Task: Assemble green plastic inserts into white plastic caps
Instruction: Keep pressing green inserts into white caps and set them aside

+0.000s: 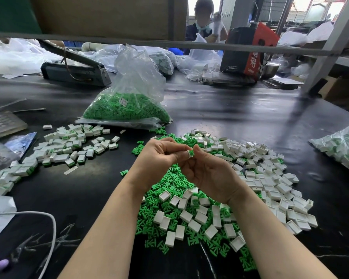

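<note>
My left hand (159,156) and my right hand (208,174) meet above the black table, fingertips pinched together on one small piece (190,153), a white cap with a green insert showing at its edge. Below the hands lies a heap of loose green inserts (169,224) with empty white caps (270,174) scattered over it and spreading to the right. A pile of caps with green inserts in them (69,146) lies to the left.
A clear bag of green inserts (129,105) stands behind the heap. Another bag of white and green parts (343,146) sits at the right edge. A heat sealer (75,71) is at the back left, a white cable (48,228) front left. A person works across the table.
</note>
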A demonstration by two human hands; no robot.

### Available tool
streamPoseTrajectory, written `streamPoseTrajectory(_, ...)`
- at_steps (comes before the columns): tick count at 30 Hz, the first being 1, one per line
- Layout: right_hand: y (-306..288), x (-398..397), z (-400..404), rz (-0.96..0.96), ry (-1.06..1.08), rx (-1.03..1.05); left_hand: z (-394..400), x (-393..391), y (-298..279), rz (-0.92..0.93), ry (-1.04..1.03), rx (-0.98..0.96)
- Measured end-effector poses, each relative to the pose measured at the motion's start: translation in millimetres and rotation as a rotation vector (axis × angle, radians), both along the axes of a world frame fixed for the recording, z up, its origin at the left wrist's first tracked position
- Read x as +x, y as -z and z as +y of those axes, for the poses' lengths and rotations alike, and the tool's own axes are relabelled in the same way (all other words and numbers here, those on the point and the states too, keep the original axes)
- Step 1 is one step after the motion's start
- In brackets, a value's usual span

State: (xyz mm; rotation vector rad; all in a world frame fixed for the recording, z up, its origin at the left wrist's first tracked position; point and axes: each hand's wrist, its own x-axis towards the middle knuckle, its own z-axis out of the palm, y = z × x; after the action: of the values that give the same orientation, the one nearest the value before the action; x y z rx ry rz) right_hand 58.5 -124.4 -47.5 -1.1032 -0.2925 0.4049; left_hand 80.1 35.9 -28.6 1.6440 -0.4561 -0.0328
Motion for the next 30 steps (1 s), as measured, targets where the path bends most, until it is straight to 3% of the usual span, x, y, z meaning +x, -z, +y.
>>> streamPoseTrajectory(4,0.2,0.8,-1.6,-0.008,-0.009,-0.022,-0.1,1.9,2.8,-0.008,-0.009,0.019)
streamPoseTrajectory(7,-0.1,2.9,-5.0,-0.048,0.028,-0.159,-1.0,1.7,4.2,-0.004,-0.012,0.017)
streamPoseTrajectory(11,-1.0,3.5,-8.3,-0.248,0.216,-0.450,2.1,3.3,4.5,-0.013,-0.060,0.092)
streamPoseTrajectory(18,0.1,8.4,-5.5,-0.471,0.393,-0.618,-1.7,4.2,7.6,0.028,-0.050,0.126)
streamPoseTrajectory(30,0.1,10.1,-10.3,-0.490,0.353,-0.781,-7.3,4.0,18.7,0.021,0.056,0.196)
